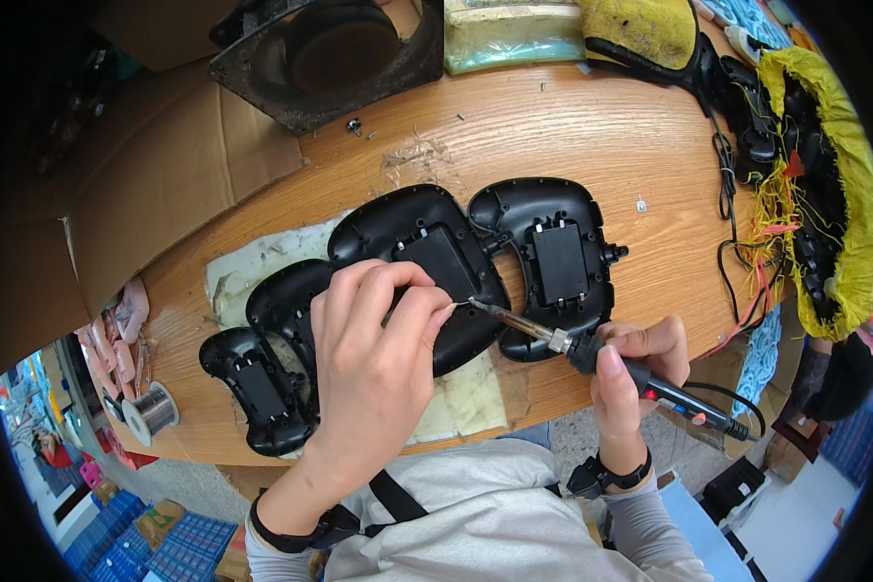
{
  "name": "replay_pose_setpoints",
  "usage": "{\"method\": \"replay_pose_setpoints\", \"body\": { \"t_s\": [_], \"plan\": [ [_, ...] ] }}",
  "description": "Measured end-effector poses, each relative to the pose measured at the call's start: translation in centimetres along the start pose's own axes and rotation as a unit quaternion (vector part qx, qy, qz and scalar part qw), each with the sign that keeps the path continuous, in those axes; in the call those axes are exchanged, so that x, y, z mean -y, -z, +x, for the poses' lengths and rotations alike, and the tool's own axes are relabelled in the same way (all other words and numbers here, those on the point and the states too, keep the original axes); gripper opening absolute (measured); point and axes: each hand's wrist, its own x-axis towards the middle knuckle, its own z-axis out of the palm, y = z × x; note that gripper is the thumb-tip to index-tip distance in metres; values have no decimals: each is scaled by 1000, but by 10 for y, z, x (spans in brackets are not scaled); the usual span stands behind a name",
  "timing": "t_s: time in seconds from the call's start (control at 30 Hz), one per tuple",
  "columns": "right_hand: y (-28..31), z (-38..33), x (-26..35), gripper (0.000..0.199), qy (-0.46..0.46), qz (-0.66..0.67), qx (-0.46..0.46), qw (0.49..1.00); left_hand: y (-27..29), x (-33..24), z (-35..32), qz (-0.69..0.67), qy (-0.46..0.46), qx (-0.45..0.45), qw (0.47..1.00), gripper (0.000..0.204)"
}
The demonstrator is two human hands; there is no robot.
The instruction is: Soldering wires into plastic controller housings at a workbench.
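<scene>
While clutter rings the wooden counter (572, 126), a battered dark fan frame (330, 58) sits top left, a greenish plastic bag (509, 37) top centre, and yellow fabric w/ black parts + tangled yellow/red wires (824, 194) crowd the right edge; a solder spool (151, 411) lies at the lower left beside cardboard (155, 184). Left hand (373, 359) rests over the middle of a row of glossy black plastic shells, fingers (427, 310) pinched nearly shut on sth thin, too small to make out, at the centre shell (417, 242). Right hand (640, 364) is wrapped tight round the soldering iron (592, 351), its metal tip at that same spot. Another shell (553, 257) lies just right, smaller ones (257, 383) left, partly hidden by the hand. Fisheye rim cuts off the corners.
</scene>
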Motion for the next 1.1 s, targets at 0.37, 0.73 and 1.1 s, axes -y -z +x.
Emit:
{"method": "replay_pose_setpoints", "body": {
  "t_s": [0.37,0.73,1.1],
  "plan": [
    [4,10,4,21,167,-27,131,977,9,1,1,-14,-2,-35,999,12],
    [29,29,8,21,-3,33,-119,992,24,-9,22,-164,119,-10,979,10],
    [11,48,8,19,-47,-13,-102,994,-12,-10,64,-32,-66,8,997,9]
  ]
}}
